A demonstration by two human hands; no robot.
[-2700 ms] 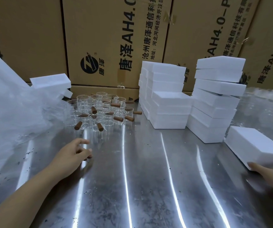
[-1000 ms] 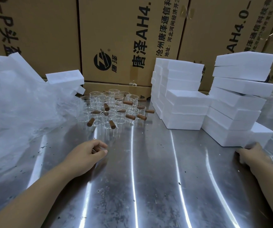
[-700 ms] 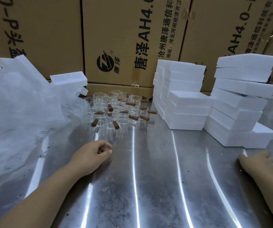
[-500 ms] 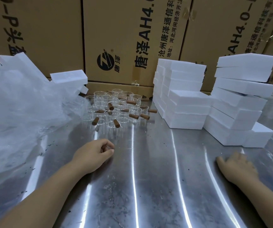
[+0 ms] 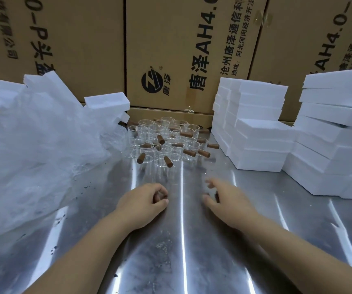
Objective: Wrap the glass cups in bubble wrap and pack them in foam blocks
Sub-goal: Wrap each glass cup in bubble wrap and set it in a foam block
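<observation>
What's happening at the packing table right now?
A person has both hands on or over a steel table, in front of a cluster of glass cups with brown handles. The left hand rests with fingers curled; whether it holds anything is unclear. The right hand hovers open, holding nothing. The bubble wrap is heaped left, foam block stacks stand right.

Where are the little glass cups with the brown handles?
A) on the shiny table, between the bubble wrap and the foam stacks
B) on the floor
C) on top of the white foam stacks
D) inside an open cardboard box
A: the glass cups stand clustered on the metal table, with the bubble wrap to their left and the foam block stacks to their right.
</observation>
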